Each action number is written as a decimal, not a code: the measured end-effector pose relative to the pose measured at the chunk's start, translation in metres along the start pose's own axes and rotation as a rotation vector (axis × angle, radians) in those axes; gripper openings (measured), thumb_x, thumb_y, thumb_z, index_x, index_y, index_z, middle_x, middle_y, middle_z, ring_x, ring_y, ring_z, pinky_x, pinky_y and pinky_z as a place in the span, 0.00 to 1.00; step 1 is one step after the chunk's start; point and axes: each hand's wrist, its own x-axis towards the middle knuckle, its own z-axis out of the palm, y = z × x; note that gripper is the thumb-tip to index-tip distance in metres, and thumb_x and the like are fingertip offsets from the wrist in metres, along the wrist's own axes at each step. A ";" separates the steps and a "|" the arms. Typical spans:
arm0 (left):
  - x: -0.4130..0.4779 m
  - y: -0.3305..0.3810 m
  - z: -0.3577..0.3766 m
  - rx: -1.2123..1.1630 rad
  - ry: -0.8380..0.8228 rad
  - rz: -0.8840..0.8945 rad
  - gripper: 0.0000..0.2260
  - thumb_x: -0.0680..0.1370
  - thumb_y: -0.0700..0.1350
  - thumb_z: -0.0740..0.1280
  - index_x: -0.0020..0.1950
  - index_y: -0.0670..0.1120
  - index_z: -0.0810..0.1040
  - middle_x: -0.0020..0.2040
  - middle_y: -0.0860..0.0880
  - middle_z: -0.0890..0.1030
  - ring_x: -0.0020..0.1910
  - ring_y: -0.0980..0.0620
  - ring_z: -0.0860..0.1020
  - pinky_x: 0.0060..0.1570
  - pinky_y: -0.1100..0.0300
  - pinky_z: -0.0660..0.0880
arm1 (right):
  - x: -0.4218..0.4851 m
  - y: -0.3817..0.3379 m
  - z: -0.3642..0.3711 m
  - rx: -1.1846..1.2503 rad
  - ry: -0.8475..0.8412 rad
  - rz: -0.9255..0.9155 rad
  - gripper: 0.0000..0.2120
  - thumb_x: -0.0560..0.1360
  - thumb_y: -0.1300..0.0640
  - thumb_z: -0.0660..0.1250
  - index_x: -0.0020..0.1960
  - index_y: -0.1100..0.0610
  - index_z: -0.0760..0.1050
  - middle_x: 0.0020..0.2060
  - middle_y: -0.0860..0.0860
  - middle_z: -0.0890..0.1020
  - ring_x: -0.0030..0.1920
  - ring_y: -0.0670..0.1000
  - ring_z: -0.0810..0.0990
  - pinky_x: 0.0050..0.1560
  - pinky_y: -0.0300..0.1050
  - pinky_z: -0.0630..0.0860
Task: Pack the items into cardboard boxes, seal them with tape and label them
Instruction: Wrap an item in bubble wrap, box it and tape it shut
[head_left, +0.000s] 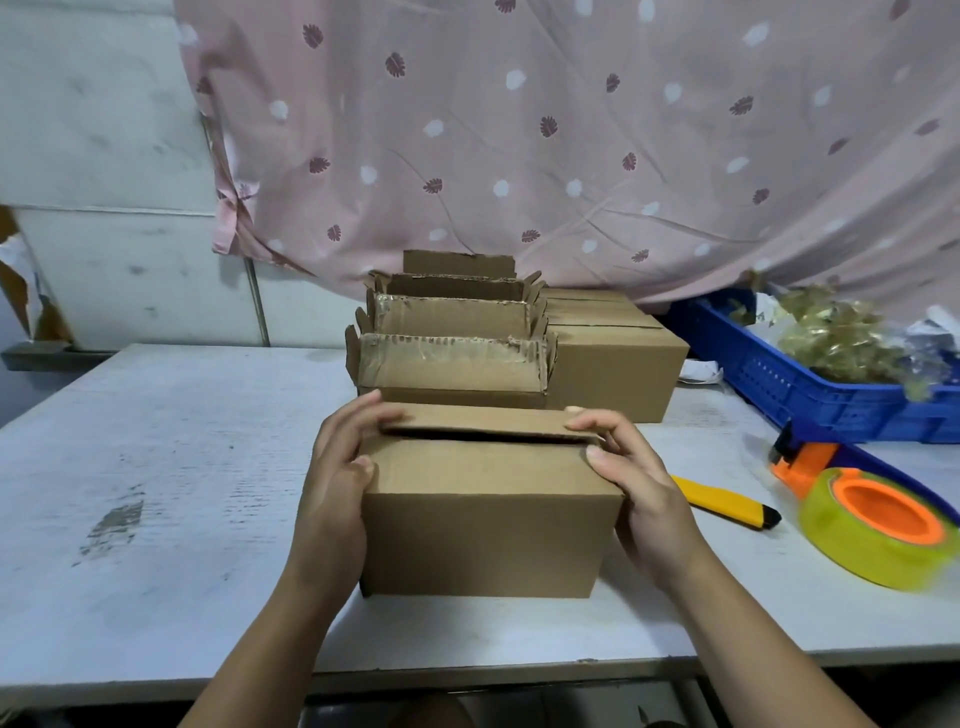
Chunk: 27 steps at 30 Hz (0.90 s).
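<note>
A small brown cardboard box (488, 519), set mid-front on the white counter (156, 467), is gripped at either end by the left hand (337, 467) and right hand (634, 478), fingers curled over its flaps.

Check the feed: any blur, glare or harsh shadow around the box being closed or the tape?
Head view: cardboard box, left hand and right hand sharp, light soft and even; head view's right edge: tape roll and blue crate smeared; no strong glare, only a thin shadow under the box.
</note>
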 end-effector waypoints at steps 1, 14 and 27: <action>-0.001 0.000 0.000 0.030 0.002 0.020 0.20 0.70 0.51 0.53 0.54 0.55 0.79 0.66 0.56 0.72 0.67 0.61 0.67 0.66 0.68 0.61 | -0.001 0.001 0.000 -0.001 0.012 0.011 0.10 0.66 0.48 0.65 0.47 0.44 0.79 0.54 0.41 0.79 0.56 0.45 0.76 0.52 0.42 0.68; 0.004 0.003 -0.012 0.056 -0.172 0.026 0.20 0.68 0.57 0.52 0.49 0.66 0.81 0.67 0.61 0.68 0.68 0.62 0.64 0.60 0.69 0.62 | -0.004 0.006 0.004 -0.036 0.065 -0.043 0.19 0.65 0.42 0.61 0.51 0.49 0.78 0.47 0.43 0.80 0.46 0.41 0.77 0.44 0.31 0.71; 0.007 0.000 -0.008 0.139 -0.158 0.115 0.21 0.68 0.48 0.52 0.50 0.61 0.81 0.65 0.68 0.69 0.71 0.64 0.60 0.65 0.72 0.58 | 0.003 0.004 -0.003 -0.221 0.094 -0.091 0.16 0.69 0.45 0.62 0.53 0.47 0.80 0.61 0.44 0.76 0.62 0.36 0.73 0.54 0.24 0.66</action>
